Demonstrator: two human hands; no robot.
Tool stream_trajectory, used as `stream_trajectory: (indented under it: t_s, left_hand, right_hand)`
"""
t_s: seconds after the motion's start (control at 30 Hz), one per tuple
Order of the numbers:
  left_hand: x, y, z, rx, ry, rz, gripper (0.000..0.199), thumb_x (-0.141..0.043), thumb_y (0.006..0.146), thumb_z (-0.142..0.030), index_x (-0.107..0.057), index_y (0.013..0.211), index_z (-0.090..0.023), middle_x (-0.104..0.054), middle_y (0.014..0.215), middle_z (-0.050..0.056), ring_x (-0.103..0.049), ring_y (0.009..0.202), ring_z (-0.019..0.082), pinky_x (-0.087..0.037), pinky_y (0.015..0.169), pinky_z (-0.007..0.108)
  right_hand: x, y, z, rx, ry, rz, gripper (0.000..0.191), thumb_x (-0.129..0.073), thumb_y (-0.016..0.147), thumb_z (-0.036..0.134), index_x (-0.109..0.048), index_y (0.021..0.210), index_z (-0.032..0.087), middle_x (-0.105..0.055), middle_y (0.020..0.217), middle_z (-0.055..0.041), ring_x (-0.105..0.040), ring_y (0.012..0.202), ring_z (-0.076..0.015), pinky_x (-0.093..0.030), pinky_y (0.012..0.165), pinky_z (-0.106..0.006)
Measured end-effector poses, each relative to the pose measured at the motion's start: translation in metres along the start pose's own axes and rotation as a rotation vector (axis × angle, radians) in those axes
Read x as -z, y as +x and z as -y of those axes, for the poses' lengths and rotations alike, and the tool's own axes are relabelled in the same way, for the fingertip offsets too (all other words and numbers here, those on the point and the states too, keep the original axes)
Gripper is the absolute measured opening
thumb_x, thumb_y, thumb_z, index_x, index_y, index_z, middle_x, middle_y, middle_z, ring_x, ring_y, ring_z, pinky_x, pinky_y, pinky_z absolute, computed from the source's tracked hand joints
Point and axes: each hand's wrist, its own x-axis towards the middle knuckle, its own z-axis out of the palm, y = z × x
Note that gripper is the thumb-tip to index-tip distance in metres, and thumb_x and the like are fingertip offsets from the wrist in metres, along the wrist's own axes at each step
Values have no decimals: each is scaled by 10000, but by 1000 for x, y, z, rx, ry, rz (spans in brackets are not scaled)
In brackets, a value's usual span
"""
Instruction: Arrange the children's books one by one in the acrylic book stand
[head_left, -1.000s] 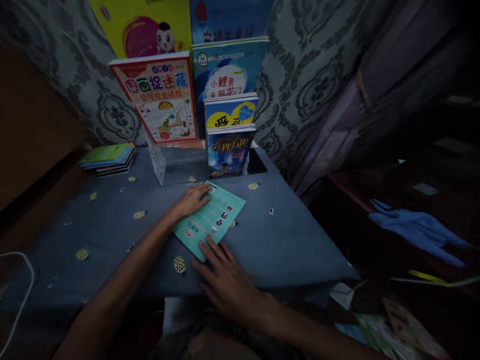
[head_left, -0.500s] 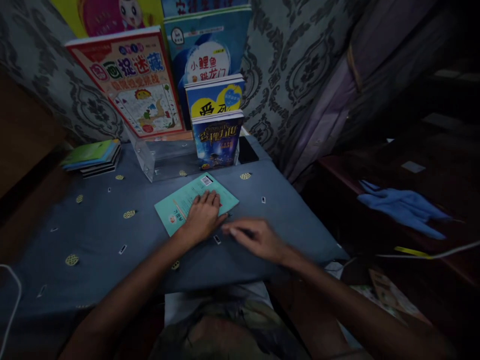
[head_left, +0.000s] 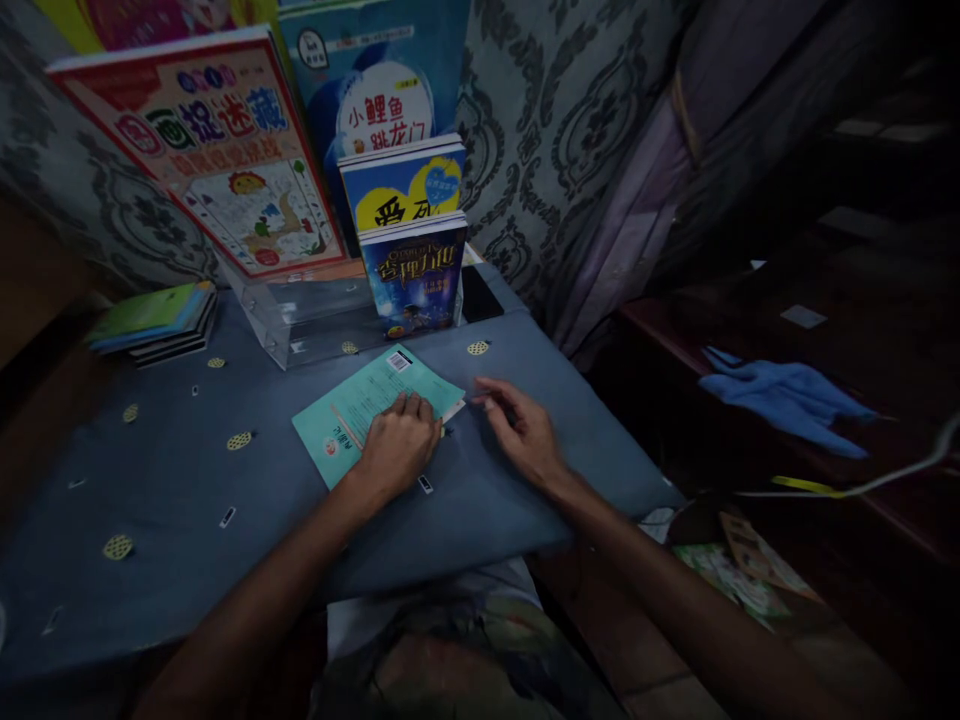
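A thin teal book (head_left: 364, 390) lies on the cloth-covered table, with a barcode at its far corner. My left hand (head_left: 401, 440) is on the book's near right part, its fingers curled and its thumb by the edge. White pages show at the right corner, where the cover is slightly raised. Just right of that corner, my right hand (head_left: 521, 430) hovers with thumb and fingers apart and nothing between them.
Behind the book, a clear plastic rack (head_left: 270, 325) holds several upright books, including a red one (head_left: 225, 160) and a dark blue one (head_left: 416, 275). A book stack (head_left: 161, 320) lies left. A dark phone-like slab (head_left: 480, 293) is right of the rack; a blue cloth (head_left: 784, 400) lies farther right.
My left fingers have gone from lying flat on the book to curling at its edge, and its right corner has lifted. My right hand has moved forward beside that corner.
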Motion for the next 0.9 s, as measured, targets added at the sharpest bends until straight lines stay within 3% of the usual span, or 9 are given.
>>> stream_trajectory:
  t_s: [0.2, 0.37, 0.47, 0.6, 0.7, 0.8, 0.9]
  left_hand:
    - [-4, 1, -2, -11, -8, -24, 278, -462, 1031, -280, -643, 1122, -89, -682, 1233, 213, -643, 1213, 305, -550, 985, 408]
    - [-5, -3, 7, -43, -65, -40, 316, -501, 1020, -347, -638, 1195, -122, -669, 1293, 185, -618, 1257, 303, -537, 1016, 420]
    - [-3, -14, 36, -64, -149, -31, 314, -480, 1029, -373, -657, 1201, -178, -666, 1329, 133, -619, 1257, 269, -505, 1066, 420]
    - [-5, -46, 88, 144, -114, -48, 386, -447, 1026, -395, -630, 1309, -208, -598, 1430, 135, -530, 1355, 328, -446, 1105, 552]
    - [-10, -69, 109, 168, -118, -54, 439, -433, 1021, -410, -586, 1384, -217, -549, 1487, 125, -529, 1355, 319, -492, 1060, 512]
    - [-9, -80, 103, 190, -50, -35, 464, -443, 1016, -441, -584, 1392, -209, -553, 1477, 146, -550, 1311, 359, -512, 1001, 546]
    - [-4, -81, 83, 228, 6, -20, 474, -460, 1010, -456, -590, 1386, -197, -566, 1449, 171, -555, 1278, 395, -507, 965, 575]
  right_hand:
    - [-1, 1, 7, 104, -9, 69, 338, -451, 992, 245, -632, 1277, 231, -759, 1100, -74, -740, 847, -199, -600, 831, -381]
    - [-4, 1, 3, 115, -43, 234, 346, -455, 993, 258, -651, 1277, 236, -767, 1123, -69, -744, 965, -220, -604, 884, -395]
    - [-3, 2, 2, 142, -96, 255, 323, -462, 995, 271, -680, 1232, 238, -770, 1111, -66, -737, 1019, -238, -607, 901, -407]
    - [-3, 2, 0, 169, -136, 264, 331, -464, 997, 278, -673, 1253, 256, -766, 1127, -65, -738, 1023, -250, -621, 890, -423]
    - [-8, 6, -1, 200, -156, 295, 369, -445, 1000, 254, -648, 1307, 267, -744, 1196, -65, -709, 1115, -257, -601, 953, -456]
    - [-13, 16, -4, 220, -173, 323, 396, -416, 1001, 232, -637, 1329, 250, -705, 1297, -73, -656, 1226, -263, -563, 1027, -483]
    - [-16, 28, -9, 197, -204, 340, 401, -412, 1002, 239, -637, 1334, 234, -720, 1265, -88, -696, 1149, -263, -581, 983, -475]
